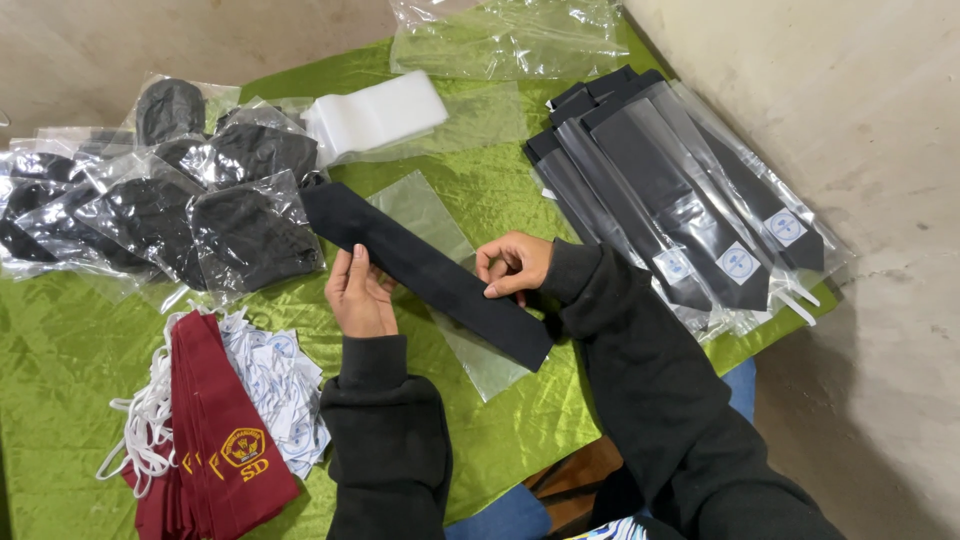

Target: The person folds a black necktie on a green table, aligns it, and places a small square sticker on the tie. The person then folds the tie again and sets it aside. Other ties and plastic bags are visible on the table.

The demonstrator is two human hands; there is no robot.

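A long black necktie (420,268) lies diagonally across a clear plastic sleeve (430,215) on the green cloth (60,340). My left hand (360,295) rests against the tie's near edge about midway, fingers flat. My right hand (512,264) pinches the tie's far edge close to its lower right end. Both arms wear black sleeves.
Bagged black ties (680,200) lie fanned at the right. Bagged black caps (180,210) are piled at the left, a white foam stack (375,115) behind them. Maroon ties (215,430) with white elastic and round labels sit at the near left. Empty clear bags (510,40) lie at the back.
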